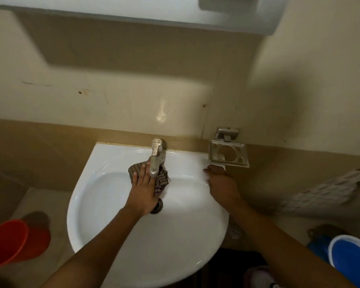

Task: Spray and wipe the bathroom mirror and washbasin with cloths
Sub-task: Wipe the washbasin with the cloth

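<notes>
Your left hand (143, 190) lay flat, fingers straight, and pressed a striped cloth (160, 180) against the far inner wall of the white washbasin (104, 204), right under the tap (156, 157). Fingers pointed far, toward the wall; two fingertips sat beside the spout, touching or nearly so, hard to tell which. The cloth was bunched, with one part poking out left of your fingers and a longer part hanging right of the hand, its long axis running roughly far-to-near down toward the drain (157, 206). The drain was partly hidden by your wrist.

Your right hand (220, 181) rested palm down on the basin's right rim, fingers extended and relaxed, pointing far-left, and it held nothing. The fingertips were just near of the metal soap dish (229, 156) on the wall; contact with it was unclear.

The tap stood at the far middle of the basin, with the lever on top and the spout pointing near, over the bowl. The basin's long axis ran left-right, with its straight edge against the wall and its rounded front toward you.

The lower edge of the mirror (133, 7) was at the top of the view, well apart from both hands. An orange bucket (13, 242) stood on the floor near-left, a blue bucket (353, 256) near-right. A round floor drain grate (234, 231) showed just right of the basin, partly behind your right forearm.
</notes>
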`<state>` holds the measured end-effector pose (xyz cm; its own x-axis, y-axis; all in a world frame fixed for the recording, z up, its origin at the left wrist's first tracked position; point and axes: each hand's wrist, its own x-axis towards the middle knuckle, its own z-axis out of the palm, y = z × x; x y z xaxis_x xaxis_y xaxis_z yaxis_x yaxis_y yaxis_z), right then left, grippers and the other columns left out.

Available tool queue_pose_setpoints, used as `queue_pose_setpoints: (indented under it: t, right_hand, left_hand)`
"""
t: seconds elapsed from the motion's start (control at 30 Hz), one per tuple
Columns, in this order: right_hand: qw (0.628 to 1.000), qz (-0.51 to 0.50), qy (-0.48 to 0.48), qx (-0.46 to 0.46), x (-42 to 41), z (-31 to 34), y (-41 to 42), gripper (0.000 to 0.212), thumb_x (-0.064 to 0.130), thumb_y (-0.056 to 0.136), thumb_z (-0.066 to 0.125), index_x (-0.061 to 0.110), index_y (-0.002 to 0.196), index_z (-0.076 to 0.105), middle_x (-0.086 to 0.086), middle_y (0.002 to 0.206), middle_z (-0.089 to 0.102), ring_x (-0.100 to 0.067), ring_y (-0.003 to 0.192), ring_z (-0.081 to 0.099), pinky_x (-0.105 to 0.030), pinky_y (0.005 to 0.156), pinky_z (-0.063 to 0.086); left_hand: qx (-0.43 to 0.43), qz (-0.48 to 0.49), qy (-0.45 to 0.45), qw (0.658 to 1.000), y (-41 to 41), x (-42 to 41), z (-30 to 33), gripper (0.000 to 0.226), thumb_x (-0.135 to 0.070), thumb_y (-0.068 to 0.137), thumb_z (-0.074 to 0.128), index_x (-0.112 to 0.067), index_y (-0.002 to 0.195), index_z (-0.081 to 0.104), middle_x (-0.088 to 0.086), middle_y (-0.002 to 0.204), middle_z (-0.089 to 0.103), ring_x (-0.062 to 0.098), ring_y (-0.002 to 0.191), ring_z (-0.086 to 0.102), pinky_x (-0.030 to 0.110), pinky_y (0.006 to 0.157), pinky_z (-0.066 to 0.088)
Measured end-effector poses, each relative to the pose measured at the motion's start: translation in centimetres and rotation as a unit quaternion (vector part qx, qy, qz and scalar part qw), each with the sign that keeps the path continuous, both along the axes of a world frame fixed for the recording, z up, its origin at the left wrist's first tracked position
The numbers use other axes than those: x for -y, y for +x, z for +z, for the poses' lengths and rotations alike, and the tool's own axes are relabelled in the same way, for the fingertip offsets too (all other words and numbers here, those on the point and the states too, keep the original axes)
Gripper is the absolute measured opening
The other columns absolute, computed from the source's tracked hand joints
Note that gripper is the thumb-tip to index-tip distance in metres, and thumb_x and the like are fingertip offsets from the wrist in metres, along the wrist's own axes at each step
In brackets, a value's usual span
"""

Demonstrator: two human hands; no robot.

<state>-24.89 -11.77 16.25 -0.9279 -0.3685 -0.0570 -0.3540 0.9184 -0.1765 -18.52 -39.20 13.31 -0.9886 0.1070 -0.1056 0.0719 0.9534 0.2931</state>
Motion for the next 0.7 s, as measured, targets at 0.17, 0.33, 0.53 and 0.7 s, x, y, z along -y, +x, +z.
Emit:
queue_pose_setpoints:
  t: [0.17, 0.33, 0.53, 0.7]
  right_hand:
    - [1.0, -0.006, 0.0, 0.013, -1.5, 0.0, 0.4, 0.039, 0.018, 0.094, 0.055, 0.017, 0.133, 0.054, -0.002, 0.136, 0.053, -0.026, 0.121, 0.054, -0.036, 0.089, 0.054]
    - [0.998, -0.043, -0.018, 0.048, -2.4, 0.7, 0.0, 0.039, 0.027, 0.099, 0.046, 0.018, 0.137, 0.048, -0.001, 0.144, 0.042, -0.027, 0.118, 0.055, -0.037, 0.091, 0.051]
    - [0.985, -0.122, -0.111, 0.058, -3.6, 0.4, 0.5, 0.038, 0.018, 0.096, 0.052, 0.014, 0.134, 0.055, -0.005, 0.142, 0.049, -0.027, 0.119, 0.056, -0.038, 0.097, 0.046]
    - [0.952, -0.199, -0.22, 0.074, -4.4, 0.0, 0.9, 0.021, 0.012, 0.092, 0.057, 0.013, 0.11, 0.067, -0.01, 0.102, 0.071, -0.027, 0.092, 0.067, -0.034, 0.078, 0.054]
  left_hand:
    - [-0.006, -0.037, -0.015, 0.999, -0.2, -4.7, 0.0, 0.085, -0.058, 0.087, 0.008, -0.006, 0.154, 0.003, 0.013, 0.163, 0.003, 0.029, 0.151, -0.005, 0.043, 0.121, -0.01]
    - [-0.005, -0.016, -0.03, 0.999, -3.8, -8.1, 0.0, 0.104, -0.075, 0.081, -0.015, -0.003, 0.154, 0.003, 0.018, 0.162, 0.004, 0.034, 0.15, -0.001, 0.043, 0.116, -0.01]
    - [0.013, -0.03, -0.044, 0.999, -6.3, -12.5, -0.3, 0.099, -0.075, 0.082, -0.005, -0.007, 0.154, -0.004, 0.018, 0.162, -0.008, 0.034, 0.15, -0.011, 0.045, 0.113, -0.018]
    - [-0.004, -0.115, -0.013, 0.993, -4.0, -16.4, -0.5, 0.091, -0.074, 0.085, -0.002, -0.015, 0.154, -0.008, 0.014, 0.163, -0.007, 0.028, 0.147, -0.021, 0.045, 0.112, -0.024]
